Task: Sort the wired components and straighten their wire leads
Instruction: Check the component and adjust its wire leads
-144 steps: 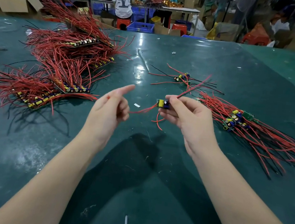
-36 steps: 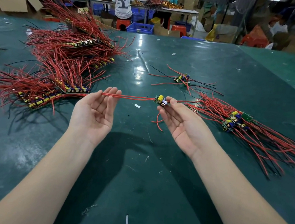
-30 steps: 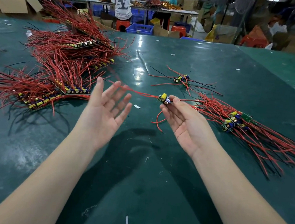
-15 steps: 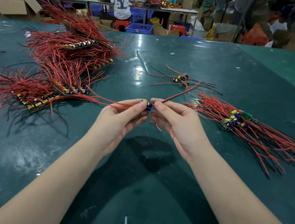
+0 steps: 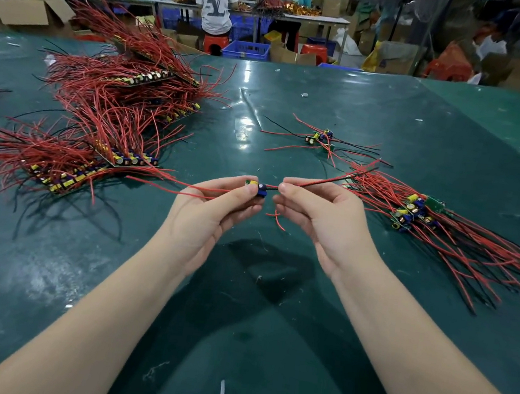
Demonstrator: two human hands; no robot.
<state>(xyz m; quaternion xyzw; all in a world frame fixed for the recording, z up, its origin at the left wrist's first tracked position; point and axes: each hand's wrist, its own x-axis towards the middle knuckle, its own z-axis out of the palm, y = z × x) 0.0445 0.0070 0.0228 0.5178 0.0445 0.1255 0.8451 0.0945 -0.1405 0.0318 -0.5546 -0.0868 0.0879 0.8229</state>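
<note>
From the head camera, both hands meet over the middle of the green table [image 5: 270, 312], just above its surface. The left hand [image 5: 207, 213] pinches a small wired component [image 5: 258, 188] between thumb and fingertips, its yellow and blue parts showing just beyond the fingers, and two red leads [image 5: 168, 185] trail leftward from under that hand toward the big heap of wired boards [image 5: 111, 119] at the left. The right hand [image 5: 325, 218] pinches the leads on the component's other side right beside the body, and that red-and-black pair [image 5: 329, 179] runs up and to the right, ending over the near edge of the pile [image 5: 438, 225] spread out at the right. A few loose components [image 5: 321, 139] lie farther back, well apart from the hands. A short red curl [image 5: 277, 220] shows below the gap between the hands; it may be a third lead of the held piece or a scrap on the table, and the view does not settle it. The step in hand looks like straightening: one hand anchors the body while the other is set to draw along the wires. The next move would call for a firm hold on the body, a steady pull outward along the right-side pair, and then laying the piece in its proper pile.
</note>
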